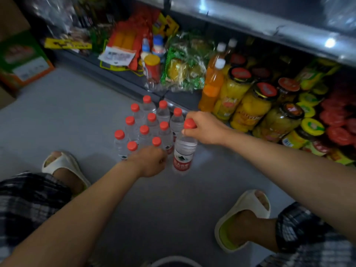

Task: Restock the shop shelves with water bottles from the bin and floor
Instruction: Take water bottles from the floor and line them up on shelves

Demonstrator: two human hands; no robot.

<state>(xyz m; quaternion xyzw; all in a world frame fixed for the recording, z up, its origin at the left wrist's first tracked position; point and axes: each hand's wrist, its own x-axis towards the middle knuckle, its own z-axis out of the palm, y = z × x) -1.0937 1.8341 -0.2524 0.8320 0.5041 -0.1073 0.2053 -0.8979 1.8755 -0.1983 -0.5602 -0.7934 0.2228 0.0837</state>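
Bottles on the floor by the low shelf

Water bottles with red caps stand close together in a bunch (148, 124) on the grey floor (67, 112), right in front of the bottom shelf (123, 78). Each one is clear and stands upright.

The person squats over them with both arms stretched out. The right hand (204, 130) pinches one bottle (184, 149) at its neck, just under the red cap. This bottle sits at the right edge of the bunch. It has a red label low on its side. I cannot tell if it rests on the floor or is lifted a little.

The left hand (152, 160) is down at the near side of the bunch, with its fingers curled. It touches the closest bottles, but I cannot tell if it grips one.

On the shelf, big jars of yellow fruit (248, 110) with red and black lids lie tipped toward us. Just beside them stand orange drink bottles (212, 83) with white caps. To the left of those is a crinkly green bag (183, 68) of yellow things, and more packets and small bottles behind it. A shiny metal shelf edge (269, 26) runs above all of this.

A green and orange box (23, 58) sits on the floor, far off to the left. The person wears pale sandals (244, 216) and checked shorts (28, 199).
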